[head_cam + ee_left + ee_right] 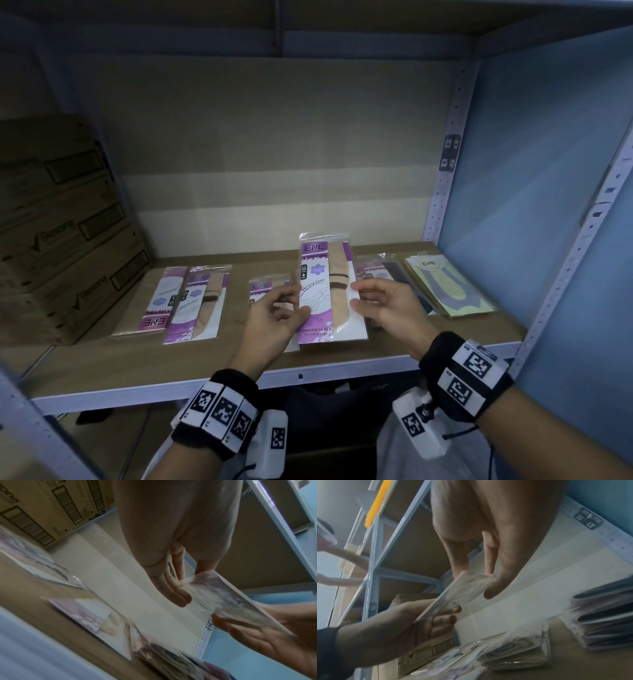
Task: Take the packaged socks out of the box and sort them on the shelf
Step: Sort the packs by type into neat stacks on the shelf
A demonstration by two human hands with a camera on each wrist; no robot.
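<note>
I hold one sock pack (327, 291) upright above the middle of the wooden shelf (154, 366); it has a purple and white card and a beige sock with a dark band. My left hand (298, 306) pinches its left edge, thumb on the front. My right hand (359, 296) pinches its right edge. The right wrist view shows the pack (462, 592) between that hand's thumb and fingers. The left wrist view blurs the pack (231, 601). On the shelf lie two purple packs (185, 305) at the left, one pack (260, 286) behind my left hand, a dark stack (394, 272) and a yellow-green pack (448, 287) at the right.
Stacked cardboard boxes (61, 233) fill the shelf's left end. A perforated metal upright (442, 192) and a blue side panel (548, 171) close the right side. Bare board lies along the front edge. Another person's arms (342, 561) show beyond the racks in the right wrist view.
</note>
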